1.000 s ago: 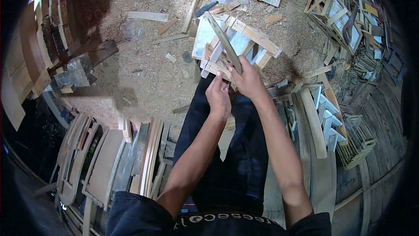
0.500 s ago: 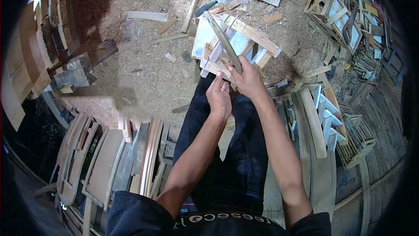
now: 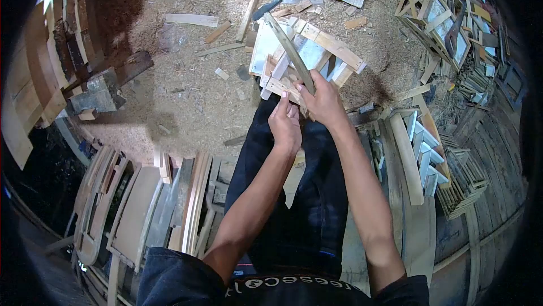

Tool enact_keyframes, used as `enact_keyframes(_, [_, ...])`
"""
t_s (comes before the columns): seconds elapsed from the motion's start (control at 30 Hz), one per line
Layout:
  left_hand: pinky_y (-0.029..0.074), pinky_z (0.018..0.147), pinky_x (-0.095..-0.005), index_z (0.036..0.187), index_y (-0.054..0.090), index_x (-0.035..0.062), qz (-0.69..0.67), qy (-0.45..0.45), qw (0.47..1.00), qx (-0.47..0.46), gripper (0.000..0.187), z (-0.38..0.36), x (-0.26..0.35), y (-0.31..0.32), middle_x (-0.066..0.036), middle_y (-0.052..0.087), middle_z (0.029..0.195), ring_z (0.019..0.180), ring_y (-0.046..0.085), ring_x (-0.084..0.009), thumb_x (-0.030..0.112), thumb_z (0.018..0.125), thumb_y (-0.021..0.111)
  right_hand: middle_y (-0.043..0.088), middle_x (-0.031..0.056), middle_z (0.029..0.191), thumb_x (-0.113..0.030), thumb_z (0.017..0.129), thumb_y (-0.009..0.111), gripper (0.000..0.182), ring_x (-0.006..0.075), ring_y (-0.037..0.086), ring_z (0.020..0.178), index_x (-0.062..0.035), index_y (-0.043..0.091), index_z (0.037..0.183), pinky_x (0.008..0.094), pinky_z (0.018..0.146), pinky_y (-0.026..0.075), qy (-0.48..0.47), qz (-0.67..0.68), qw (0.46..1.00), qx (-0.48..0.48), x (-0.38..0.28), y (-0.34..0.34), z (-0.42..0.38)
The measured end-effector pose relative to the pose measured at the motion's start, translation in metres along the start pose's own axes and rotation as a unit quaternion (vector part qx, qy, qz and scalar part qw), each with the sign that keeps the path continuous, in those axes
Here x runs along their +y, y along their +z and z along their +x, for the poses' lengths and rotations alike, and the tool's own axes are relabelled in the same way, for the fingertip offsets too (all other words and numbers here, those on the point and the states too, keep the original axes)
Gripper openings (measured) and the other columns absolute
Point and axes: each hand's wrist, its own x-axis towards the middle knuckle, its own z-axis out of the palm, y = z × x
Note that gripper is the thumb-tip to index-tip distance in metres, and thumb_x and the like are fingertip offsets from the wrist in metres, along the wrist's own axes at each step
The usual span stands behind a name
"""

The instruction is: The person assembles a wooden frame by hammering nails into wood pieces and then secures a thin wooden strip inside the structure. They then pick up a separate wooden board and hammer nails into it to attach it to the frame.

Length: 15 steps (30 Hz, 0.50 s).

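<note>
While the right hand [image 3: 323, 102] gripped a long stick [image 3: 289, 52] over the wooden frame [image 3: 334, 48] by the knees, left hand [image 3: 285, 125] fingers pinched its corner; next probably needed a steady push.

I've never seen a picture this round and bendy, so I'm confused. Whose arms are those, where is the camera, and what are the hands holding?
The camera sits on a person's head and looks down, so you see that person's own two arms reaching forward. The wide lens bends the edges, which makes the picture look round.

The right hand grips a long thin wooden stick that slants up and away. The left hand is right beside it, fingers at the near edge of a small wooden frame made of pale slats nailed together. The frame rests just past the person's knees, in dark trousers.

The ground is covered in sawdust, with loose offcuts of wood scattered about. More finished frames are stacked at the upper right, and curved wooden boards lie at the lower left.
</note>
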Motion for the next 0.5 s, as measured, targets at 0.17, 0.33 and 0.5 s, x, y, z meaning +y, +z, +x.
enact_keyframes(0.17, [0.033,0.058,-0.0225,0.104,0.056,0.0025,0.001,0.006,1.0,0.005,0.016,0.0,0.0,0.003,0.005,0.045,0.075,0.06,0.033,-0.0068,0.019,0.1,0.056,0.066,0.0272,0.088,-0.017,0.091,0.064,0.022,0.0477,0.062,0.088,0.0004,0.055,0.102,0.0518,0.071,0.049,-0.017,0.009,1.0,0.001,-0.001,0.0,-0.001])
enact_keyframes(0.33, [0.034,0.06,-0.0221,0.106,0.057,0.0022,0.0,0.009,1.0,0.004,0.017,0.002,-0.002,0.0,0.004,0.051,0.079,0.061,0.035,-0.0065,0.018,0.1,0.057,0.066,0.0271,0.088,-0.016,0.091,0.063,0.022,0.0479,0.062,0.089,0.0006,0.055,0.102,0.052,0.072,0.049,-0.02,-0.014,1.0,0.003,0.003,0.002,-0.002])
enact_keyframes(0.5, [0.04,0.067,-0.0225,0.109,0.058,0.0015,0.004,0.011,1.0,-0.014,0.019,0.006,-0.005,-0.009,0.002,0.057,0.087,0.066,0.043,-0.0065,0.018,0.099,0.058,0.065,0.0275,0.088,-0.016,0.091,0.063,0.022,0.0483,0.062,0.088,0.0008,0.055,0.101,0.0524,0.072,0.048,-0.036,0.014,0.999,0.013,0.001,0.002,-0.003])
